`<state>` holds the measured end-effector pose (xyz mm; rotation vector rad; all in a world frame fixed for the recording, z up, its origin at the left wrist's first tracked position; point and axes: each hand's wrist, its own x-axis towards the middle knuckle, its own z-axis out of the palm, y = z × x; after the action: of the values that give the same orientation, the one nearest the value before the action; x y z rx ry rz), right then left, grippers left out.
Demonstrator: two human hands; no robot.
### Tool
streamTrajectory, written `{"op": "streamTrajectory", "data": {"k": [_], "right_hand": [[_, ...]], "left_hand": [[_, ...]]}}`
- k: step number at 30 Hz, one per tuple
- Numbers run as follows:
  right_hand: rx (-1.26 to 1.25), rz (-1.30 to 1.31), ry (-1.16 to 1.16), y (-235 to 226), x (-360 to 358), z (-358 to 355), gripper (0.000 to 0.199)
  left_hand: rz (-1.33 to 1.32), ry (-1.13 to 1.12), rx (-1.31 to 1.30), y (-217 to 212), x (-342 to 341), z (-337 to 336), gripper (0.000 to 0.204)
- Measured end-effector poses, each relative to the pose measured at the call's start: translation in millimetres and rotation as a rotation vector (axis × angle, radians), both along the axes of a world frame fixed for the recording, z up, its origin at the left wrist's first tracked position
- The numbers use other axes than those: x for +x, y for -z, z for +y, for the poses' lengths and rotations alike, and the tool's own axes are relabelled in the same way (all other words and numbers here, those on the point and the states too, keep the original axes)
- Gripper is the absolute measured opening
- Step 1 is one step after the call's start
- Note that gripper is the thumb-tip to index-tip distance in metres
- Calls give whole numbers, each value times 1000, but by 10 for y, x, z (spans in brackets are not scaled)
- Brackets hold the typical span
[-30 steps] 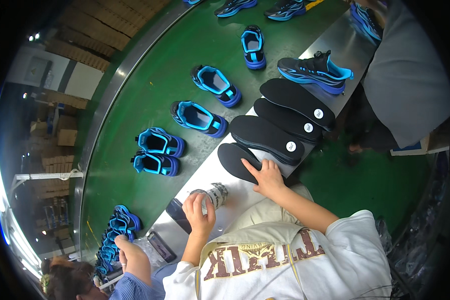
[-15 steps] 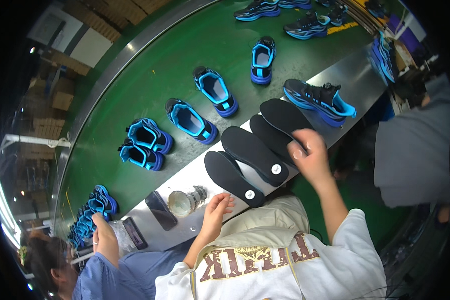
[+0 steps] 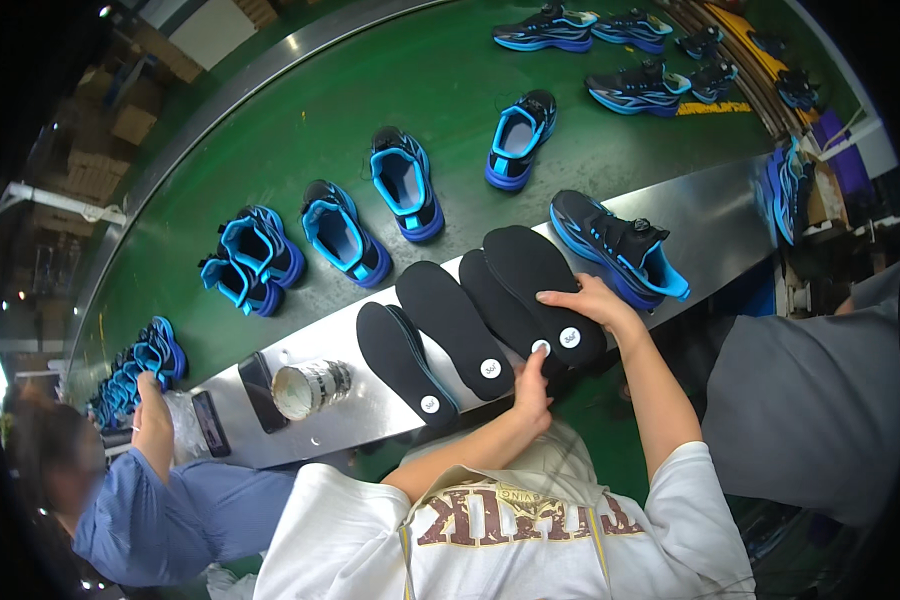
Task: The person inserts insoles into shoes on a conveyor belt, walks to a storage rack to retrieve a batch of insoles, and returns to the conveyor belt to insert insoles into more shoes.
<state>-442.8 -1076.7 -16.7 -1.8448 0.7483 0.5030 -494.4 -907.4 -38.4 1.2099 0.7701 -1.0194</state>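
Observation:
Four-pointed stacks aside, black insoles lie in a row on the metal ledge in front of me. My right hand (image 3: 592, 302) grips the right edge of the rightmost black insole (image 3: 530, 265), thumb on top; a round white sticker marks its heel. Partly under it lies another black insole (image 3: 482, 285). My left hand (image 3: 533, 398) is closed at that lower insole's heel, a fingertip against its white sticker. To the left are a further black insole (image 3: 450, 315) and a black insole with a teal edge (image 3: 400, 355). A black-and-blue sneaker (image 3: 610, 245) sits just right of my right hand.
On the green belt (image 3: 450, 90) stand several black-and-blue sneakers (image 3: 405, 185). A foil-wrapped roll (image 3: 310, 388) and a dark phone (image 3: 262, 392) rest on the metal ledge (image 3: 370, 425). One co-worker's hand (image 3: 152, 425) is at the left; another person in grey (image 3: 820, 400) is at the right.
My left hand has moved right, from beside the insoles to the heel of the right-hand ones. My right hand has shifted its hold along the top insole's edge. The view has turned slightly.

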Motion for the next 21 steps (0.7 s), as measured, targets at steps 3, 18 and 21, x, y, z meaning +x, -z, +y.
{"op": "streamTrajectory", "data": {"k": [3,18,21], "right_hand": [[-8,-7,17,22,-29,-40,119],[133,-732,308,-1236,-877,-160,90],[-609,-591,157,-914,-762,114,101]], "left_hand": [[23,4,-3,61,17,-108,72],[-45,102,-976,-772,14,880,55],[-320,217,-1162,-997,245,1134,66]]}}
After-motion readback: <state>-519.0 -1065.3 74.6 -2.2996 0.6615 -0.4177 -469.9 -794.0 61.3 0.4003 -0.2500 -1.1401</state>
